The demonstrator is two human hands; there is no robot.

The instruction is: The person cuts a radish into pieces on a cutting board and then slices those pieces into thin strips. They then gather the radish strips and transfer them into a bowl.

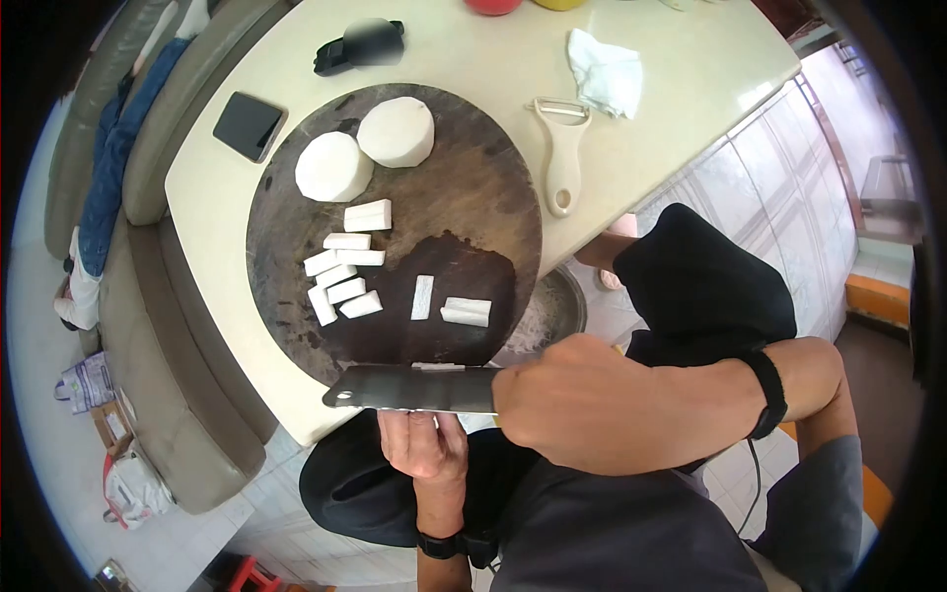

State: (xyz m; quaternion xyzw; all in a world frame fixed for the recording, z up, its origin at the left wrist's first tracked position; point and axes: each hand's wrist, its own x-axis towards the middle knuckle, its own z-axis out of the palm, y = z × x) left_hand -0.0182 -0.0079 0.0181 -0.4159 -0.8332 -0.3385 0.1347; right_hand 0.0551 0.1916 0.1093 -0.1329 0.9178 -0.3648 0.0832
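Note:
My right hand (577,400) is closed round the handle of a cleaver (424,389), whose broad dark blade reaches left over the near edge of a round wooden chopping board (464,148). Just below the blade is my left hand (426,444), its fingers bent and their tips hidden by the steel; what they hold cannot be made out. A sliver of white vegetable (437,366) shows past the blade's far side. Cut white vegetable sticks (345,290) lie about the board's middle, with a pair of sticks (466,312) at right. Two thick white rounds (396,132) sit at the back.
A peeler (564,163) and a crumpled white cloth (604,74) lie right of the board. A phone (251,126) rests at left, near a black strapped object (360,46). Below the table's right edge stands a metal basin (557,311). Another person's legs (113,178) stretch along the sofa (178,375).

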